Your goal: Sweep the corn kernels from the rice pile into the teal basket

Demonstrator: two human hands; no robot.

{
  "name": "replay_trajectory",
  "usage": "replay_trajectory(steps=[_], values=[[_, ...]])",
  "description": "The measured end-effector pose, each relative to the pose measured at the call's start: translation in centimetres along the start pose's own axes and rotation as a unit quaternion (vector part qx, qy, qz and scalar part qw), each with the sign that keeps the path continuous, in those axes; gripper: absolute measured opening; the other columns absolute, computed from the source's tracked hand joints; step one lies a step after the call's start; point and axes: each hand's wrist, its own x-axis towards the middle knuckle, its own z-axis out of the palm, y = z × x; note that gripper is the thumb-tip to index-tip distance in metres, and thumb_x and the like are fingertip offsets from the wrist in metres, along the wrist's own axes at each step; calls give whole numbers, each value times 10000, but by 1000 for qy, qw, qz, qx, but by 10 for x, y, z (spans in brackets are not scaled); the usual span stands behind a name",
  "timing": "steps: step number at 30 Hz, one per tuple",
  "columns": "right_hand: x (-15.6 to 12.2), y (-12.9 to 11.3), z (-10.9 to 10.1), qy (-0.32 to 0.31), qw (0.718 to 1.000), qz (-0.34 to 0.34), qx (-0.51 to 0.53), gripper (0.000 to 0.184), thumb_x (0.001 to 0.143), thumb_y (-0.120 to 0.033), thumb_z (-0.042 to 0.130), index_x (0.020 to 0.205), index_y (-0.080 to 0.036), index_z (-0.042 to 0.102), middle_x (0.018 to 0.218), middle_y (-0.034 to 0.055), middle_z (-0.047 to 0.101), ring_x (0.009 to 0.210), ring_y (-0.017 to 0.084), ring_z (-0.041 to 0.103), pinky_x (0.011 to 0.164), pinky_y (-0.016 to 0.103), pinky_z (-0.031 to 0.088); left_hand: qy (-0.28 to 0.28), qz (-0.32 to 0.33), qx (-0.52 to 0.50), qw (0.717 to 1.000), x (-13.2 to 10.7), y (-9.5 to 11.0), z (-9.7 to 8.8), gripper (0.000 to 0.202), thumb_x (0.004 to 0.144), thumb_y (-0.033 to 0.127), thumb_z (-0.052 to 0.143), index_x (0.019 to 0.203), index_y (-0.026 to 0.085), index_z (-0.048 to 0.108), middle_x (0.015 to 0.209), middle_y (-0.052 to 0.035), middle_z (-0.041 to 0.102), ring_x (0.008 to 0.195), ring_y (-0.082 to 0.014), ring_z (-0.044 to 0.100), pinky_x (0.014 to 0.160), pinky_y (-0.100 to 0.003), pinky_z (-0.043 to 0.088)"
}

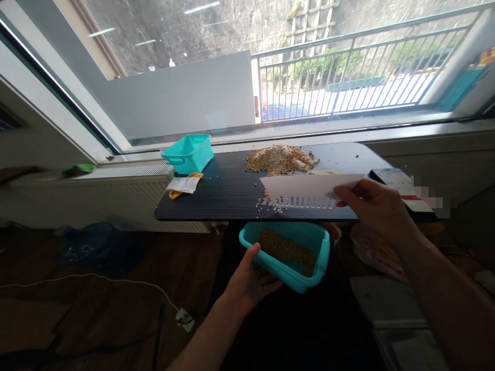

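Note:
My left hand (247,281) grips the near rim of a teal plastic bin (317,255) held below the front edge of the black table (224,190); brown beans (286,249) lie in its bottom. My right hand (373,206) pinches a white slotted plastic scraper (309,190) that stands on edge on the table. A few grains (268,202) lie at the scraper's left end near the table edge. Farther back sits a pile of mixed beans and white grains (280,158).
A second teal bin (188,153) stands at the table's back left, with a white and orange packet (183,185) beside it. A card or booklet (402,188) lies at the right end. A radiator, a window and a cable on the wooden floor surround the table.

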Motion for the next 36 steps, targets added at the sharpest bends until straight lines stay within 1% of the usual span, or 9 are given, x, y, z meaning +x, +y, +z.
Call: replay_trajectory(steps=[7,13,17,19,23,26,29,32,36], values=[[-8,3,-3,-27,999,-9,-15,260,678,-458,655,663,-200,630,583,-1,652,558,159,600,554,297,481,-8,-1,2,1000,0,0,0,600,825,535,590,1240,104,546,1174,-189,608,1061,-299,622,939,-449,505],[-10,-3,-4,-23,1000,13,-9,251,660,-446,653,652,-196,628,580,1,649,549,151,594,550,287,483,-14,-4,5,1000,2,-1,-1,599,832,533,582,1247,104,542,1160,-177,612,1047,-286,624,949,-443,502],[-12,-3,-4,-38,998,43,23,252,613,-437,681,657,-191,647,581,0,656,526,142,589,514,269,474,-10,-7,6,1000,2,-1,-1,616,833,542,572,1260,99,530,1132,-171,620,1023,-288,634,939,-445,509],[-13,-6,-7,-12,997,68,45,225,600,-405,696,649,-192,644,554,-10,646,514,136,590,511,259,477,-10,-3,5,1000,3,-1,-2,608,836,536,571,1263,105,525,1122,-169,624,1023,-290,635,934,-447,511],[-14,-10,-17,103,988,108,47,143,642,-311,699,707,-191,657,526,-37,622,470,113,576,483,224,457,-16,0,-1,1000,4,-2,-1,596,834,534,578,1266,130,516,1130,-168,621,1037,-291,631,928,-452,511],[-13,-6,-20,135,982,130,36,114,684,-264,692,760,-183,667,537,-43,613,461,108,573,470,213,443,-20,-4,-1,1000,4,-3,-1,604,825,540,587,1260,127,520,1159,-175,604,1054,-299,620,931,-454,506],[-9,4,-16,149,979,133,45,98,704,-253,686,730,-173,636,557,-37,608,469,106,580,469,209,437,-18,-4,-1,1000,4,-4,1,606,822,537,592,1245,109,530,1161,-179,593,1048,-295,616,937,-445,501],[-3,10,-8,128,985,106,45,131,724,-289,676,732,-171,618,595,-26,624,490,106,590,480,207,442,-23,-7,-2,1000,2,-4,1,593,827,528,589,1245,112,530,1159,-176,594,1034,-287,618,945,-445,493],[2,5,5,77,994,72,32,170,737,-335,659,723,-173,611,630,-7,652,529,110,600,511,209,460,-28,-14,-2,1000,3,-4,2,584,831,527,585,1232,105,540,1139,-168,604,1005,-278,624,958,-444,483]])
